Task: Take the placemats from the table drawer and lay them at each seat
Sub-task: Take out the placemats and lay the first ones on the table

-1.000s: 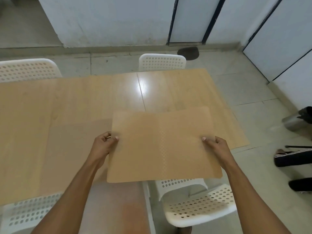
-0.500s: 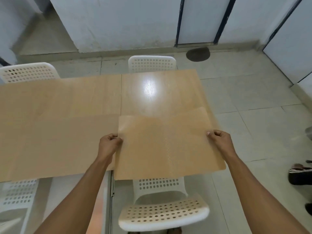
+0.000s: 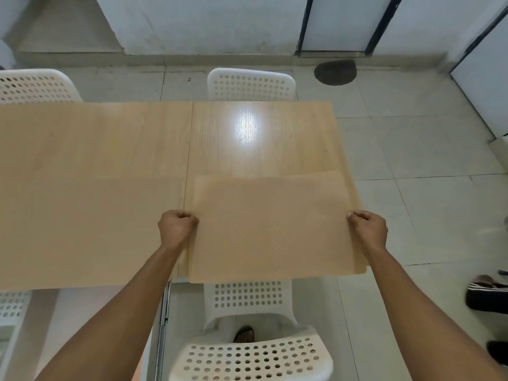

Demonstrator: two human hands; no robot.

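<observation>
Left hand (image 3: pixel 177 229) and right hand (image 3: pixel 368 229) each kept a clenched grip on the placemat (image 3: pixel 272 229) edges; it lay over the worktop (image 3: pixel 110 149) corner.

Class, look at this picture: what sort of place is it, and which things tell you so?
Probably a plain dining or break room: a long wooden table, white perforated plastic chairs on both sides, and a tiled floor. Both hands hold a placemat.

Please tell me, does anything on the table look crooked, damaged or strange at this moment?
Only one thing: the placemat is not square with the table. Its near right corner hangs past the table's edge, above the chair. The left hand and right hand grip its sides, so it is not yet laid. No damage is visible.
</observation>
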